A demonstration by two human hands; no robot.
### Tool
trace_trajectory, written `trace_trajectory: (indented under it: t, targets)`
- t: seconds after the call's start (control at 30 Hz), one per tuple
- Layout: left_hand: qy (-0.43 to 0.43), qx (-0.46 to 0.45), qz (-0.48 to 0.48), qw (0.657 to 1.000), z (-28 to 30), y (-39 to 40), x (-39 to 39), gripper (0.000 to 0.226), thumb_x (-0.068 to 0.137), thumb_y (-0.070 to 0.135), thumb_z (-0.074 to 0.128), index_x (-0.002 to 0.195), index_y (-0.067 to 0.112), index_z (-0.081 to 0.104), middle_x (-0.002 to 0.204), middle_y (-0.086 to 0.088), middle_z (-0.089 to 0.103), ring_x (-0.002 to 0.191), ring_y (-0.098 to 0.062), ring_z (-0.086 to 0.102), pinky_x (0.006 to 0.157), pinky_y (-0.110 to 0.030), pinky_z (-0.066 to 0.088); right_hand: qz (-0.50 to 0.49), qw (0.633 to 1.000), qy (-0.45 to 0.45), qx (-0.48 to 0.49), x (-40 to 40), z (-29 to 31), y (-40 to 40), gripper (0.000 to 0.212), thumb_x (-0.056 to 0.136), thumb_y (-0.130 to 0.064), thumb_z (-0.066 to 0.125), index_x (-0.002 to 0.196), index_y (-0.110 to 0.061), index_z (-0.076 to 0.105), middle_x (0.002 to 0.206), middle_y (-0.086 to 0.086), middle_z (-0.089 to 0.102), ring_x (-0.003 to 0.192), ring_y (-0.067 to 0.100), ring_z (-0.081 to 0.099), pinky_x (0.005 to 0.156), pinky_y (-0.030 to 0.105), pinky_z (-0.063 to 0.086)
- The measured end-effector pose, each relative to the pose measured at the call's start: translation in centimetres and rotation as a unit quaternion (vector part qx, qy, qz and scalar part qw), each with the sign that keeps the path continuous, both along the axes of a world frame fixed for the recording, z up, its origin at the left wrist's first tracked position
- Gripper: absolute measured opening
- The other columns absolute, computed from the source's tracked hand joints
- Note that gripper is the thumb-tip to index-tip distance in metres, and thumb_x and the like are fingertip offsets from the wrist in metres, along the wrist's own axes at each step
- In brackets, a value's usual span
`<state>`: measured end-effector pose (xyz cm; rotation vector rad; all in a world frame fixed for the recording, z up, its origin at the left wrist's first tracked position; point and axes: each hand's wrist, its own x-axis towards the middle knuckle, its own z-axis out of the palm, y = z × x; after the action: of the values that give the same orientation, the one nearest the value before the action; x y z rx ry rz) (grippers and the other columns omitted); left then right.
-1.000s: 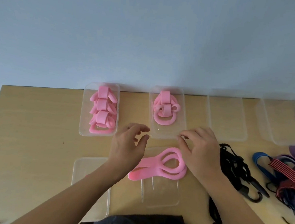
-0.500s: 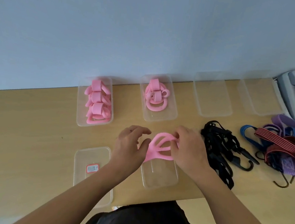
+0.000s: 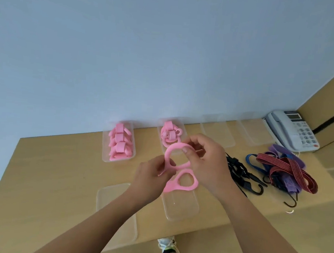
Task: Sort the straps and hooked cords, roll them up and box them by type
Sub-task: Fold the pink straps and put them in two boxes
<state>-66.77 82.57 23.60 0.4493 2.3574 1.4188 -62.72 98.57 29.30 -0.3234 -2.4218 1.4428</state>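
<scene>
Both hands pinch one pink strap (image 3: 176,163) and hold it up above the table (image 3: 58,177): the left hand (image 3: 150,179) grips the lower left of the strap's upper loop between thumb and fingers, and the right hand (image 3: 207,161) pinches the top right of the same loop, its fingers curled round the band. The strap's second loop (image 3: 185,181) hangs lower, just under the right hand, over the far end of a clear lid (image 3: 181,207) that lies on the table. Taking that lid as the landmark, a second clear lid (image 3: 116,206) lies to its left, partly under the left forearm. Beyond the lid, near the wall, stand two clear boxes: the left box (image 3: 119,140) holds a row of rolled pink straps, and the middle box (image 3: 171,134), partly hidden by the hands, holds a few more pink rolls. Two further clear boxes (image 3: 217,132) sit beyond and to the right of the lid. To the lid's right lies a tangle of black hooked cords (image 3: 242,174), and further right a heap of red, blue and purple cords (image 3: 284,169). A white desk telephone (image 3: 291,130) sits beyond that heap.
</scene>
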Motion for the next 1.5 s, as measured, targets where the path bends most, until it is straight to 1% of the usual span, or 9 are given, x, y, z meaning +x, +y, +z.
trace_trajectory:
  t: [0.13,0.3,0.43,0.67,0.8,0.9,1.13,1.3,1.5]
  targets:
    - [-0.025,0.105,0.000,0.994,5.2,-0.2,0.7,0.003,0.096,0.020,0.070,0.097,0.017,0.071,0.082,0.004,0.078,0.083,-0.013,0.074,0.073,-0.026,0.054,-0.042,0.996,0.074,0.040,1.4,4.4,-0.7,0.018,0.088,-0.004,0.069,0.093,-0.021,0.073,0.089,-0.013,0.071,0.083,0.002,0.064,0.071,0.011,0.047]
    - [-0.038,0.199,0.001,0.979,12.1,1.5,0.8,0.022,0.093,0.031,0.075,0.095,0.010,0.068,0.083,0.003,0.079,0.089,-0.029,0.075,0.089,-0.056,0.056,-0.060,0.975,0.181,0.113,2.9,10.4,-0.1,0.017,0.090,-0.006,0.068,0.099,-0.019,0.076,0.094,-0.010,0.071,0.090,0.011,0.066,0.079,0.019,0.050]
    - [-0.038,0.255,-0.012,0.966,16.5,2.8,1.4,0.018,0.093,0.027,0.074,0.093,0.010,0.071,0.082,-0.003,0.079,0.085,-0.029,0.075,0.078,-0.044,0.059,-0.039,0.952,0.243,0.182,3.7,14.1,1.0,0.017,0.089,-0.007,0.070,0.099,-0.017,0.078,0.093,-0.006,0.070,0.088,0.012,0.066,0.079,0.017,0.049]
    - [-0.049,0.319,-0.031,0.946,20.0,3.2,1.9,0.021,0.099,0.021,0.062,0.103,0.006,0.077,0.095,-0.015,0.075,0.089,-0.029,0.071,0.089,-0.043,0.054,0.003,0.903,0.316,0.293,2.5,15.3,3.2,0.014,0.088,-0.017,0.070,0.097,-0.019,0.080,0.091,-0.007,0.066,0.086,0.013,0.063,0.073,0.032,0.052]
    - [-0.018,0.326,-0.016,0.945,21.0,3.9,2.2,0.032,0.098,0.033,0.066,0.104,0.002,0.074,0.094,-0.017,0.070,0.090,-0.029,0.068,0.095,-0.047,0.055,0.038,0.883,0.331,0.329,2.2,15.3,3.9,0.014,0.090,-0.017,0.064,0.090,-0.018,0.079,0.091,-0.008,0.063,0.087,0.014,0.058,0.076,0.025,0.047]
    - [-0.002,0.323,0.000,0.946,20.9,4.3,2.6,0.029,0.102,0.028,0.060,0.110,0.004,0.074,0.105,-0.021,0.075,0.104,-0.037,0.071,0.099,-0.048,0.057,0.048,0.873,0.350,0.337,1.9,15.5,4.2,0.021,0.091,-0.022,0.059,0.088,-0.021,0.079,0.090,-0.007,0.063,0.086,0.015,0.055,0.074,0.024,0.045]
    - [0.040,0.308,0.026,0.950,21.5,5.1,3.4,0.025,0.107,0.017,0.051,0.116,0.001,0.068,0.105,-0.011,0.079,0.107,-0.025,0.074,0.103,-0.047,0.054,0.053,0.864,0.340,0.367,1.2,16.5,5.7,0.016,0.083,-0.019,0.068,0.096,-0.016,0.077,0.100,-0.007,0.064,0.099,0.017,0.054,0.079,0.011,0.038]
    - [0.071,0.285,0.056,0.954,21.7,6.2,3.2,0.022,0.106,0.018,0.053,0.112,0.007,0.071,0.100,-0.011,0.079,0.105,-0.031,0.072,0.103,-0.054,0.052,0.076,0.855,0.325,0.398,0.6,16.6,6.8,0.028,0.087,-0.028,0.062,0.110,-0.018,0.075,0.095,-0.006,0.063,0.096,0.020,0.051,0.081,0.027,0.046]
    - [0.051,0.297,0.083,0.950,21.5,7.4,3.0,0.021,0.103,0.023,0.059,0.120,0.014,0.067,0.095,-0.012,0.079,0.096,-0.031,0.075,0.097,-0.054,0.056,0.071,0.861,0.314,0.393,0.3,16.3,7.2,0.020,0.089,-0.023,0.058,0.096,-0.015,0.074,0.091,-0.005,0.062,0.089,0.021,0.056,0.068,0.033,0.053]
